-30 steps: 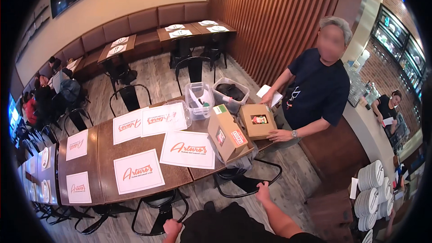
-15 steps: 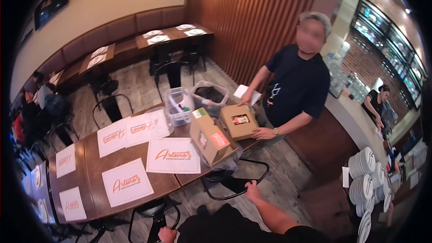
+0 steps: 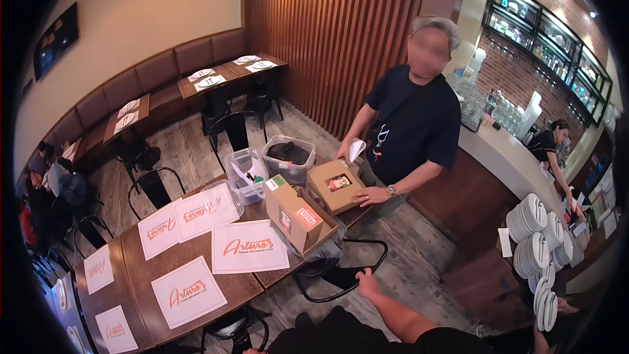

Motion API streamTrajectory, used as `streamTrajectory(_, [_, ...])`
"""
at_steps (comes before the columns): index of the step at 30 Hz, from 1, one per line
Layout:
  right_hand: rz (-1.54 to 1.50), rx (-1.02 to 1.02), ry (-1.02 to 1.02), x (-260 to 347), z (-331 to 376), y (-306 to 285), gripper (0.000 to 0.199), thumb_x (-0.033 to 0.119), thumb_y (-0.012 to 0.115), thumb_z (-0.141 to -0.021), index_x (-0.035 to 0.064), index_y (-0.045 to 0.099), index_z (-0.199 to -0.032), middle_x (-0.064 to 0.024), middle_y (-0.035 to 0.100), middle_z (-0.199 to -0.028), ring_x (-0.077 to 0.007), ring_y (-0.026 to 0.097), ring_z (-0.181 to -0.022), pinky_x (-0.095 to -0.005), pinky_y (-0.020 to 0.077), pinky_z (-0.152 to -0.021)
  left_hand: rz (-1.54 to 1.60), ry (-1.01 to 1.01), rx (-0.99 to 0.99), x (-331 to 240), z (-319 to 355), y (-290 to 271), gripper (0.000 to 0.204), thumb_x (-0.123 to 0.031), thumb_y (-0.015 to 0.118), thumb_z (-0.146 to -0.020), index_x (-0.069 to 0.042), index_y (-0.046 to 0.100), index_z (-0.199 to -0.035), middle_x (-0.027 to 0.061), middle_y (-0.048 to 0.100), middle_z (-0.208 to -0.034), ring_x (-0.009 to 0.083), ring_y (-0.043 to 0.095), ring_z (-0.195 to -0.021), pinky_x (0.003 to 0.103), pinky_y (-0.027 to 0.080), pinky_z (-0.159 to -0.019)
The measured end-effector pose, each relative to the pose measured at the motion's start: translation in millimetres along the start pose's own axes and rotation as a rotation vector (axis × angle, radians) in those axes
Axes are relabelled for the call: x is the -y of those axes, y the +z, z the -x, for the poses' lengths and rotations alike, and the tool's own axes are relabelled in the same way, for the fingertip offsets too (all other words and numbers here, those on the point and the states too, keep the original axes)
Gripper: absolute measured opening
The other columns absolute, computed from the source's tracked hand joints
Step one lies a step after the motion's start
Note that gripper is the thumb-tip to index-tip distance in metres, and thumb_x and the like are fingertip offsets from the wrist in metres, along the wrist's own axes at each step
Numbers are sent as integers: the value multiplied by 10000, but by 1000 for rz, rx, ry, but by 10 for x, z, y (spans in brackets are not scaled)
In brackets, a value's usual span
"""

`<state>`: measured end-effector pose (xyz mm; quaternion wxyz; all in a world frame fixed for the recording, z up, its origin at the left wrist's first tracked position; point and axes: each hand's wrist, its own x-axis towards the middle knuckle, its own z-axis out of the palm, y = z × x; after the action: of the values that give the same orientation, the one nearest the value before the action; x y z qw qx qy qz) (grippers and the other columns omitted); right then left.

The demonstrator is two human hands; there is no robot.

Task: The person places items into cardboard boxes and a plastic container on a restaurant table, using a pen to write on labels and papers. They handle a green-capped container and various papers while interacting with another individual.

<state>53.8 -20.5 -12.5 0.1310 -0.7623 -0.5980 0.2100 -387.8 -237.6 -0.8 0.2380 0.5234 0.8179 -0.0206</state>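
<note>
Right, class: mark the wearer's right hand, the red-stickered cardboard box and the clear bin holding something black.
Right hand (image 3: 369, 284), head view: back of the hand.
Red-stickered cardboard box (image 3: 291, 210), head view: brown cardboard side.
Clear bin (image 3: 293, 174), head view: near wall.

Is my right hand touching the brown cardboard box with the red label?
No, the right hand is by the black metal chair, visibly apart from that brown cardboard box.
</note>
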Motion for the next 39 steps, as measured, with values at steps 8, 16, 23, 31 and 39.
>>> streamTrajectory(8, [0, -34, -20, -58, -23, 65, 319, 7, 635, -641, 129, 535, -919, -173, 419, -1196, -406, 568, -873, -480, 470, -723, -26, -107, 74, 55, -104, 80, 274, -292, 653, -766, -21, 680, -748, 159, 667, -823, 311, 646, -816, 399, 512, -713])
streamTrajectory(16, [-85, -40, -80, -125, -21, 77, 287, 49, 663, -643, 120, 543, -893, -163, 436, -1076, -393, 572, -843, -494, 472, -697, -22, -177, 128, -106, -58, -5, 287, -317, 605, -793, -41, 679, -823, 158, 669, -887, 320, 643, -839, 410, 507, -708])
streamTrajectory(23, [-62, 3, -2, -59, 4, 22, 311, 13, 644, -627, 121, 552, -902, -165, 433, -1155, -405, 567, -868, -492, 467, -736, -57, -198, 126, -53, -54, 49, 276, -308, 604, -777, -42, 676, -792, 155, 670, -855, 317, 646, -825, 420, 509, -696])
streamTrajectory(31, [-47, -5, -6, -77, 31, 8, 325, 15, 651, -639, 124, 540, -925, -168, 419, -1172, -409, 564, -895, -481, 476, -748, -75, -214, 209, -221, -36, -186, 277, -295, 592, -824, -35, 682, -854, 178, 659, -945, 333, 622, -913, 398, 490, -784])
streamTrajectory(39, [20, 27, -7, 63, -20, -8, 321, 9, 616, -666, 133, 570, -958, -177, 421, -1237, -401, 563, -939, -455, 478, -789, -169, -182, -184, 191, -294, 497, 268, -332, 657, -602, -91, 709, -706, 120, 664, -697, 311, 654, -613, 418, 537, -595])
